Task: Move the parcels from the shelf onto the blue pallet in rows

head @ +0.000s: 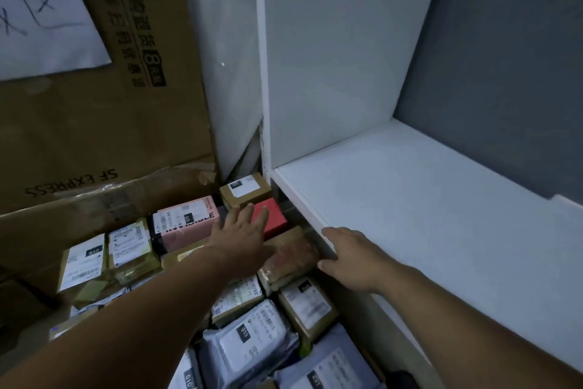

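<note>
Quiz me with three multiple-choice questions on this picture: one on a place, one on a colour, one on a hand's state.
1. Where does the red box lie? A atop the tall carton; B between the pink box and the white shelf; C inside a grey bag.
2. What colour is the box printed INVISIBLE? A green; B blue; C pink.
3. How is the left hand? A fingers straight over the red box; B a clenched fist; C gripping a grey bag.
Key: 1 B, those flank it; 2 C, its sides show pink; 3 A, extended fingers hold nothing.
</note>
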